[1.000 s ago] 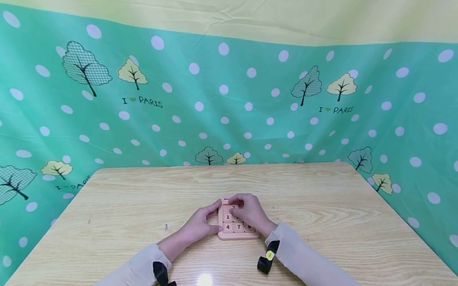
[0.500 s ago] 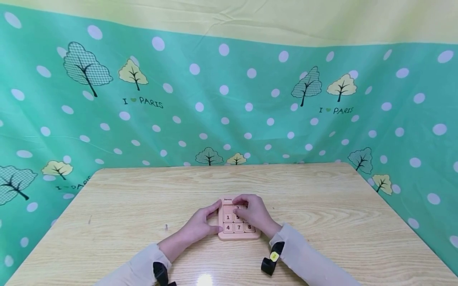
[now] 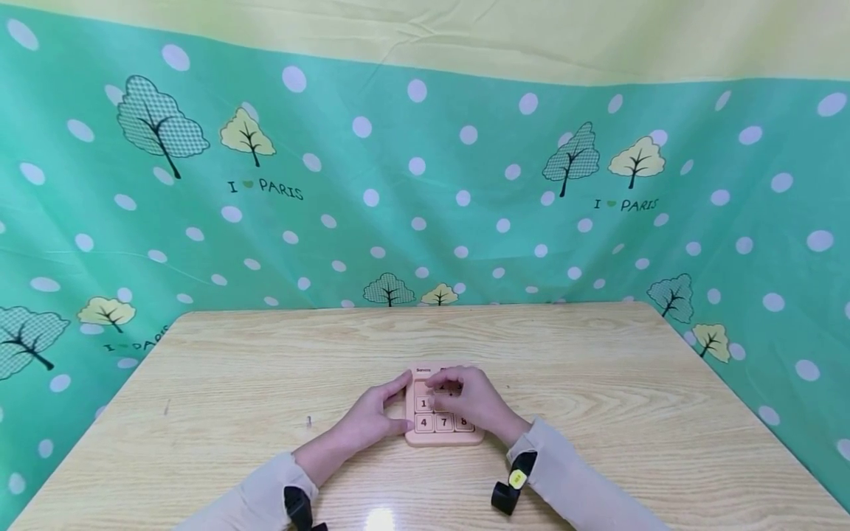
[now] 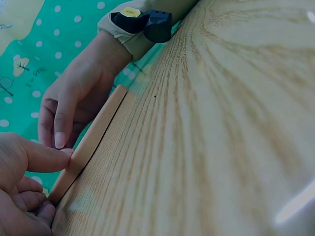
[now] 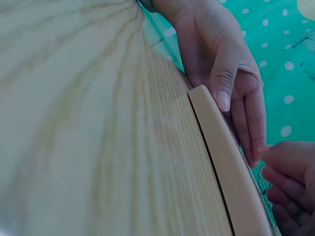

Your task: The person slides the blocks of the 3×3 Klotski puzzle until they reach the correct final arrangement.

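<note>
A pink sliding number puzzle lies flat on the wooden table, its frame holding square numbered tiles. The tiles 1, 4, 7 and 8 show; an open slot appears at the upper left. My left hand holds the puzzle's left side, thumb at the lower corner and fingers at the upper one. Above the tiles is my right hand, thumb and index finger apart over the upper rows, hiding several tiles. The left wrist view shows the puzzle's side edge with fingertips right at it.
The light wood table extends around the puzzle on all sides. A green dotted curtain with printed trees hangs behind the table's far edge. Each wrist wears a black strap camera.
The right hand has shifted slightly right and toward me over the puzzle. The tile 2 slid right from the upper left slot, then became hidden under the fingers. The left hand stays put.
</note>
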Motion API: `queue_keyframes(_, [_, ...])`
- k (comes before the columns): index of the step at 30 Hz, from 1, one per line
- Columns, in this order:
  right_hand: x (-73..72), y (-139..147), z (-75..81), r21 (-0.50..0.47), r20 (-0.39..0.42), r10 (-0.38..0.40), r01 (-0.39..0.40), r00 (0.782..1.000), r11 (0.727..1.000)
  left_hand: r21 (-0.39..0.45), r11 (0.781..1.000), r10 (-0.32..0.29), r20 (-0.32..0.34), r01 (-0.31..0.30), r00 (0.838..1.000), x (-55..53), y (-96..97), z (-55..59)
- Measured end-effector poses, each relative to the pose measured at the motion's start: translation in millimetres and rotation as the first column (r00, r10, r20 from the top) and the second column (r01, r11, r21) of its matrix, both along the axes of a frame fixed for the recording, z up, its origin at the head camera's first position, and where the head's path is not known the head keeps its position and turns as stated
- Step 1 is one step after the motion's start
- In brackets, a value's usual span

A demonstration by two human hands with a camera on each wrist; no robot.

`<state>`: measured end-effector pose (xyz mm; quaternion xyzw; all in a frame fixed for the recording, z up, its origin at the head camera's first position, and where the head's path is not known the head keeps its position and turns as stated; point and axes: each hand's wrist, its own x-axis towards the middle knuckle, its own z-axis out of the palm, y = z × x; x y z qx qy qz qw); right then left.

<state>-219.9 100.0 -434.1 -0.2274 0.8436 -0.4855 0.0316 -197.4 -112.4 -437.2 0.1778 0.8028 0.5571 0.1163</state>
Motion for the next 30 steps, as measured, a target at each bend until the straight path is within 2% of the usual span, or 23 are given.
queue_keyframes(5, [-0.6, 0.8, -1.0, 0.013, -0.007, 0.051, -0.051, 0.999, 0.999, -0.003, 1.0, 0.001, -0.006, -0.001, 1.0, -0.3, 0.1, -0.2])
queue_keyframes(14, [-2.5, 1.2, -3.0, 0.051, -0.032, 0.082, -0.08, 0.996, 0.995, -0.022, 1.0, 0.004, -0.007, -0.004, 1.0, 0.2, -0.3, -0.2])
queue_keyframes(25, [-2.1, 0.3, -1.1, 0.061, -0.037, 0.076, -0.074, 0.996, 0.995, -0.029, 1.0, -0.003, -0.011, 0.003, 1.0, -0.3, -0.5, -1.1])
queue_keyframes(30, [-1.7, -2.3, 1.1, 0.088, -0.071, 0.049, -0.043, 0.996, 0.995, -0.023, 1.0, 0.015, -0.007, -0.016, 1.0, -0.7, 1.0, -0.5])
